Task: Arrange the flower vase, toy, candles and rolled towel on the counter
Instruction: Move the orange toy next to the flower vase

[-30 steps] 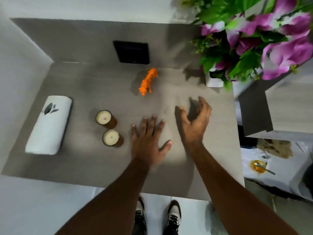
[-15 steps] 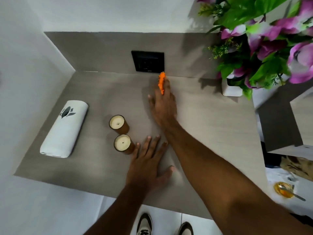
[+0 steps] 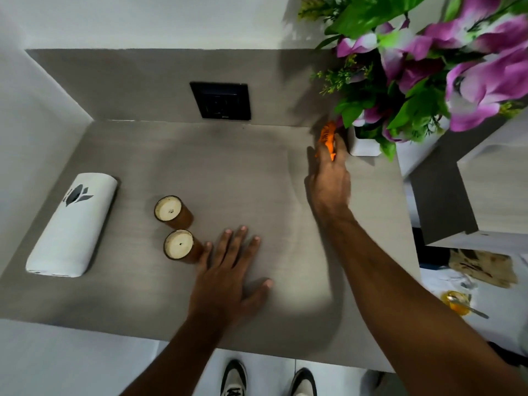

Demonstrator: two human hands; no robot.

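1. The left hand (image 3: 228, 277) lies flat on the counter (image 3: 143, 304) near its front edge, fingers spread and holding nothing; my guess is it serves as a brace while the other arm reaches far.
2. Just left of that hand's little finger stands the nearer candle (image 3: 179, 244), upright, and the second candle (image 3: 169, 208) stands a little behind it. The two are close but apart, which reads as a deliberate pair.
3. Well to the left, the rolled towel (image 3: 71, 224) lies along the side wall, its printed emblem turned up, probably so the mark shows.
4. Farther in, the right hand (image 3: 328, 184) stretches toward the back right corner, its fingers closed around the orange toy (image 3: 326, 136). The toy's upper part pokes out beyond the fingertips; whether it touches the counter is hidden by the hand.
5. The toy sits just beside the white flower vase (image 3: 363, 144), which stands at the counter's right rear, its purple blooms overhanging. Placing the toy there would likely group it with the vase; the grip is not yet let go.
6. A black wall socket (image 3: 220, 100) sits in the backsplash behind.
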